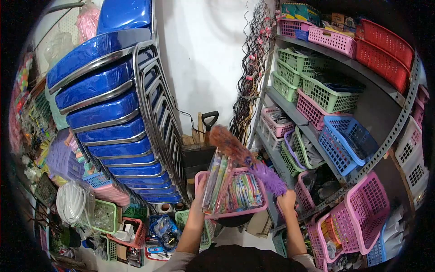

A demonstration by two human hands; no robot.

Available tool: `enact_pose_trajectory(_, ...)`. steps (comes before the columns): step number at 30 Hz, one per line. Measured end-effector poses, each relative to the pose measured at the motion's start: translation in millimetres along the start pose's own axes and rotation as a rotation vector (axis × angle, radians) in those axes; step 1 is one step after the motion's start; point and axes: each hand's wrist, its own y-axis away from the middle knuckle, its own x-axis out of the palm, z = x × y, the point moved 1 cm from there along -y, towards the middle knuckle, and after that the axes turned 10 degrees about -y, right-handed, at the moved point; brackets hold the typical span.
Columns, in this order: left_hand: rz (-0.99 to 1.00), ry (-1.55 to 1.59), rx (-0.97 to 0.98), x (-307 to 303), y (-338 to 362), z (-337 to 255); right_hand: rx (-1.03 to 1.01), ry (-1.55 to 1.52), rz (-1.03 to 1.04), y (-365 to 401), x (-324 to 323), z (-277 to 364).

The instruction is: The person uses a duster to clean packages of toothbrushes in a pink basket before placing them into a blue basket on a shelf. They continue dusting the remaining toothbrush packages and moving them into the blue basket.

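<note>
My left hand is closed on the left side of a pink plastic basket, held in front of me. Inside lie several slim, colourful packs that look like packaged toothbrushes. A bundle of longer clear packs leans over the basket's left part, right beside my left fingers. My right hand is wrapped round the lower end of a fluffy duster, brown at its tip and purple near my hand. The duster slants up to the left, overlapping the basket's back rim and the tops of the long packs.
Blue padded chairs with metal frames are stacked high at the left. Metal shelves on the right carry green, pink, blue and red baskets. More baskets of goods cover the floor at lower left. Pink baskets stand close by my right arm.
</note>
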Motion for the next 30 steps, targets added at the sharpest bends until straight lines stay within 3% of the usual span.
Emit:
enact_pose_trajectory(1, 0.004, -0.001, 0.0, -22.8, -7.6, 10.1, -0.074, -0.043, -0.007, 1.9, -2.7, 9.0)
enact_pose_trajectory(3, 0.05, -0.08, 0.241, -87.4, -27.4, 36.3, -0.148, -0.084, -0.017, 5.0, -12.2, 19.2)
enact_pose_trajectory(4, 0.037, 0.154, -0.217, -16.3, -4.7, 0.2, -0.259, -0.06, 0.062, 6.1, -16.7, 23.3)
enact_pose_trajectory(6, -0.117, 0.136, -0.016, -9.1, -13.1, 5.6, -0.37, -0.037, 0.144, 9.0, -12.5, 24.4)
enact_pose_trajectory(8, -0.021, -0.114, 0.246, -126.3, -49.9, 55.9, -0.056, 0.045, 0.06, 14.1, 3.3, 16.1)
enact_pose_trajectory(9, -0.021, -0.113, 0.243, -70.9, -19.2, 35.3, -0.053, 0.046, 0.061, 14.2, 9.3, 15.3)
enact_pose_trajectory(10, -0.104, 0.006, -0.02, 10.1, -1.9, 0.6, -0.034, -0.008, -0.003, 14.2, 14.8, 15.2)
enact_pose_trajectory(11, -0.17, -0.063, 0.006, 34.6, 8.0, -7.4, -0.016, -0.063, -0.068, 13.5, 17.5, 15.5)
enact_pose_trajectory(14, -0.007, -0.093, 0.118, -45.9, -13.2, 25.2, -0.194, -0.186, 0.078, 24.2, 21.9, 12.2)
enact_pose_trajectory(15, -0.102, 0.12, -0.076, -41.3, -15.6, 18.2, -0.193, -0.185, 0.078, 24.4, 19.5, 14.8)
enact_pose_trajectory(16, -0.157, 0.004, 0.195, -32.6, -22.2, 14.1, -0.311, -0.128, 0.099, 25.2, 14.2, 22.7)
enact_pose_trajectory(17, -0.189, 0.042, 0.145, -28.1, -16.2, 12.4, -0.429, -0.071, 0.121, 25.9, 11.4, 28.1)
enact_pose_trajectory(18, -0.221, 0.081, 0.096, -24.1, -9.5, 10.1, -0.426, -0.072, 0.125, 25.9, 12.1, 28.6)
enact_pose_trajectory(20, -0.075, 0.03, -0.016, -14.0, -3.6, -3.3, -0.077, -0.049, 0.086, 25.1, 16.5, 25.2)
enact_pose_trajectory(21, -0.092, -0.076, -0.079, 9.4, 12.0, -9.9, -0.074, -0.049, 0.089, 23.2, 23.3, 18.4)
enact_pose_trajectory(23, -0.131, -0.129, 0.009, 44.4, 18.1, -12.9, -0.027, -0.128, -0.051, 16.1, 36.7, 2.0)
enact_pose_trajectory(24, -0.173, -0.174, 0.022, 60.0, 23.7, -18.1, -0.026, -0.128, -0.05, 15.9, 35.9, 2.9)
enact_pose_trajectory(27, -0.065, -0.013, 0.099, -40.4, -13.3, 28.8, -0.084, -0.077, 0.097, 21.0, 20.6, 22.3)
enact_pose_trajectory(28, 0.003, 0.194, -0.278, -42.6, -21.6, 20.0, -0.202, -0.094, 0.173, 26.4, 15.1, 34.5)
enact_pose_trajectory(30, 0.048, 0.19, -0.1, 3.0, 2.3, 2.4, -0.316, -0.113, 0.258, 36.3, 23.5, 38.2)
